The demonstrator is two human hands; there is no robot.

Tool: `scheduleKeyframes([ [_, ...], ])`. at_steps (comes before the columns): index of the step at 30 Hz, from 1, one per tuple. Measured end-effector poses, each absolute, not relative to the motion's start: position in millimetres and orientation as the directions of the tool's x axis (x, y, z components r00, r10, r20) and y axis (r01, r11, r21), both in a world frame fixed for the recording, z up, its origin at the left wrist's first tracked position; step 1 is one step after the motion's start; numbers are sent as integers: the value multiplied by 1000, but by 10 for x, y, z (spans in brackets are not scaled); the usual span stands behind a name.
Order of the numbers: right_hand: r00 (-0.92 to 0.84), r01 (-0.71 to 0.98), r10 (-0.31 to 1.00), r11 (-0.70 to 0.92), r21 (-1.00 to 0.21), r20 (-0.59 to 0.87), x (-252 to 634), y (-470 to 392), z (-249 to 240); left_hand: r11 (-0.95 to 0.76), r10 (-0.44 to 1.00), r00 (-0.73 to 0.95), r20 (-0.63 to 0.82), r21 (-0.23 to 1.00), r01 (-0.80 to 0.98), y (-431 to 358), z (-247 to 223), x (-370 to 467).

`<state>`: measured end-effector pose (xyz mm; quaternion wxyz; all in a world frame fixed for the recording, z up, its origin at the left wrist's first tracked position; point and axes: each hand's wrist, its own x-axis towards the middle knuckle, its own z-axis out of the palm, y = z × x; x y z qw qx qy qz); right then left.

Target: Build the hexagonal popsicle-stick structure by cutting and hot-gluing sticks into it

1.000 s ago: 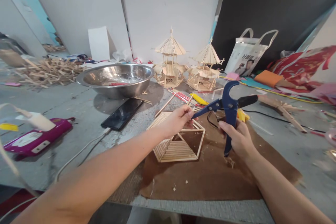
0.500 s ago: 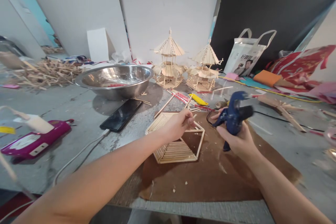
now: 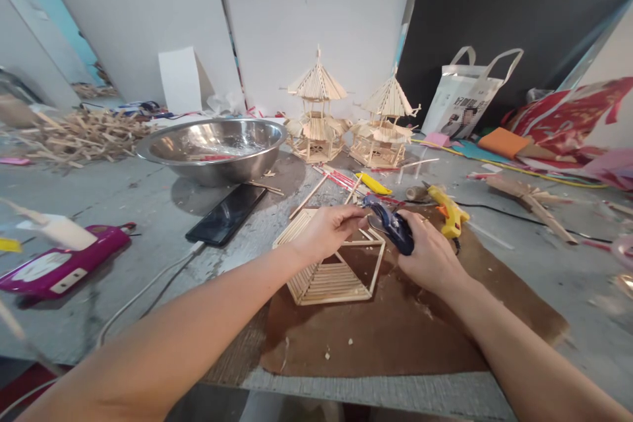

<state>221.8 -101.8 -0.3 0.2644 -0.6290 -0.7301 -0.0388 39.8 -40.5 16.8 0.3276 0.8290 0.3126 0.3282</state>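
My left hand (image 3: 341,227) is closed in a pinch over the hexagonal stick frame (image 3: 332,287), on what seems to be a thin wooden stick, mostly hidden by the fingers. In my right hand (image 3: 430,250) are dark blue cutters (image 3: 395,227), their head close to my left fingertips. Rows of pale sticks fill part of the frame, while some sections remain open. It lies on a brown board (image 3: 395,336). Just beyond my right hand, a yellow glue gun (image 3: 450,211) rests by the board's far edge.
Two stick-built pagoda models (image 3: 317,122) stand at the back, beside a steel basin (image 3: 217,168). A phone (image 3: 227,214) and a purple power strip (image 3: 74,264) lie left. Loose sticks (image 3: 84,135) are heaped far left. A white bag (image 3: 459,102) stands back right.
My right hand has brought the blue cutters leftward and turned them toward my left fingertips. The glue gun now shows behind that hand. My left hand stays nearly in place.
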Motion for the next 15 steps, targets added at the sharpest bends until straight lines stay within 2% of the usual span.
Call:
scheduleKeyframes([
  [15, -111, 937, 922, 222, -270, 372, 2201, -1042, 46, -570, 742, 603, 295, 750, 335, -449, 224, 404],
])
